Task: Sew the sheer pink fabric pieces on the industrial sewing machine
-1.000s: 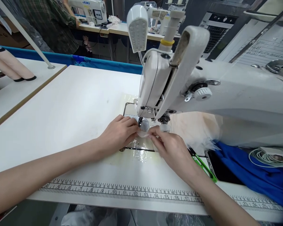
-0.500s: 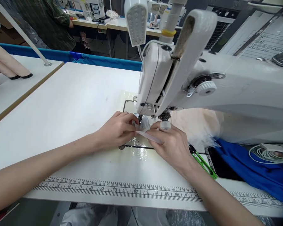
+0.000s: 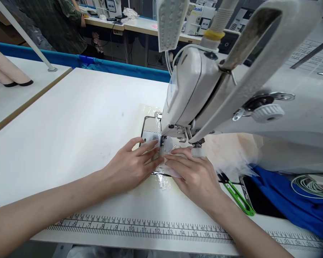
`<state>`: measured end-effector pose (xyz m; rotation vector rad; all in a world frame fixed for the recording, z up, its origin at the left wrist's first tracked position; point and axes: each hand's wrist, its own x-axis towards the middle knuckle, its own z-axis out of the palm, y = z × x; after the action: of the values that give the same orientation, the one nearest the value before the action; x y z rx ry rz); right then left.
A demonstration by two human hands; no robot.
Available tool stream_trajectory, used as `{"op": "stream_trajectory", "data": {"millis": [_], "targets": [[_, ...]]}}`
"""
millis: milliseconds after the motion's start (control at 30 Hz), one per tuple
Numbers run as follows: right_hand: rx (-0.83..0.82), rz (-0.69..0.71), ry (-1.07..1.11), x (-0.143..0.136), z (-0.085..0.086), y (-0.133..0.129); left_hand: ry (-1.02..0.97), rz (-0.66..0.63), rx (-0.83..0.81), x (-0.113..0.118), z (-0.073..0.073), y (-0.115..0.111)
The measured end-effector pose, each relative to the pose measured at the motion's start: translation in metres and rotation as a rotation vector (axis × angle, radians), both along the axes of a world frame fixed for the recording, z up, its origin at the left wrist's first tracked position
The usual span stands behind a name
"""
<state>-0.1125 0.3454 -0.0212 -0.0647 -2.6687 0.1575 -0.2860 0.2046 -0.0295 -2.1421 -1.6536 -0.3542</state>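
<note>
Fingers spread, my left hand lies just left of the presser foot of a white sewing machine. Its fingertips rest by the needle plate, at the edge of a small, pale, sheer fabric piece. On the other side, my right hand lies with fingers stretched out flat over that same fabric, covering part of it. The two hands' fingertips come close together in front of the foot. Whether the fabric lies under the foot is hard to make out.
Right of my hands are green thread snips, a dark phone, blue cloth and pale sheer fabric. A printed ruler runs along the table's front edge. A co-worker is at the far left.
Both hands have gone from pinching the pale fabric to lying flatter with fingers extended over it. The fabric has lowered towards the table. The view has shifted closer to the machine.
</note>
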Motion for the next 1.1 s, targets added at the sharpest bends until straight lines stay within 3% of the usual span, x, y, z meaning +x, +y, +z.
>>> {"op": "stream_trajectory", "data": {"millis": [533, 1100], "targets": [[0.088, -0.078, 0.003, -0.009, -0.008, 0.009, -0.049, 0.059, 0.034, -0.012, -0.002, 0.014], [0.229, -0.017, -0.027, -0.005, -0.006, 0.007, -0.034, 0.049, 0.081, -0.004, -0.003, 0.007]]}}
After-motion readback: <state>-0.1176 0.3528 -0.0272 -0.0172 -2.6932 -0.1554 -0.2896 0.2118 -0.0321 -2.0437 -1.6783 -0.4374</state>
